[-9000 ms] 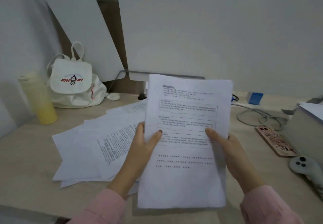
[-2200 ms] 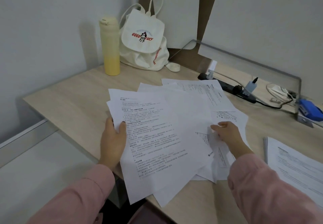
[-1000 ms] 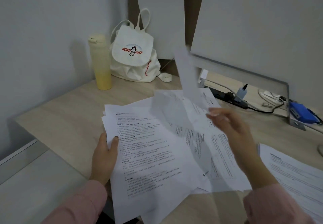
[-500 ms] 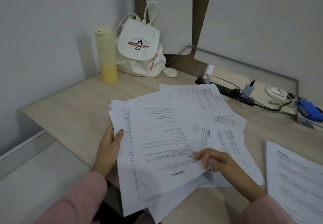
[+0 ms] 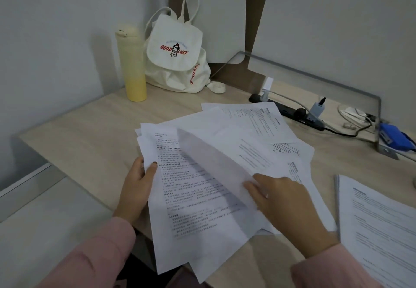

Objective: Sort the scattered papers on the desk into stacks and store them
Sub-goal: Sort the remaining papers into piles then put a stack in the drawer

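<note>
Several printed white papers [image 5: 254, 146] lie fanned over the wooden desk [image 5: 90, 139]. My left hand [image 5: 137, 186] grips the left edge of a bundle of sheets [image 5: 191, 200] that hangs past the desk's front edge, thumb on top. My right hand [image 5: 279, 200] pinches the lower edge of one sheet [image 5: 216, 164] and holds it lifted and curled above the bundle. A squared stack of papers [image 5: 378, 224] lies on the desk at the right.
A yellow bottle [image 5: 132, 67] and a white drawstring backpack [image 5: 177, 56] stand in the back left corner. A black power strip [image 5: 292, 114] with plugs and cables runs along the back, with a blue object [image 5: 394, 138] at the far right.
The sheet that lay flat on the bundle half a second ago is now lifted and curled by my right hand. My left hand keeps its grip on the bundle's left edge.
</note>
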